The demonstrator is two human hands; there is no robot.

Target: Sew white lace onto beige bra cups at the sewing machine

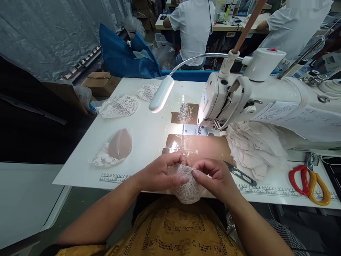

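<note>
A white lace bra cup (188, 188) is between my two hands at the table's front edge. My left hand (169, 172) is closed on its left side, thumb over the lace. With thumb and forefinger, my right hand (213, 174) pinches the upper right edge of the cup. Part of the lace is hidden behind the fingers. Just right of my right hand lies a pair of thread snips (241, 174). To the left, a beige cup (120, 144) rests on a piece of white lace (102, 156).
A sewing machine (213, 101) with a lamp (162, 94) stands over the table. More lace pieces (119, 106) lie at the back left. A stack of pale fabric pieces (255, 149) and red-and-yellow-handled scissors (309, 185) are at right. People (194, 32) sit beyond.
</note>
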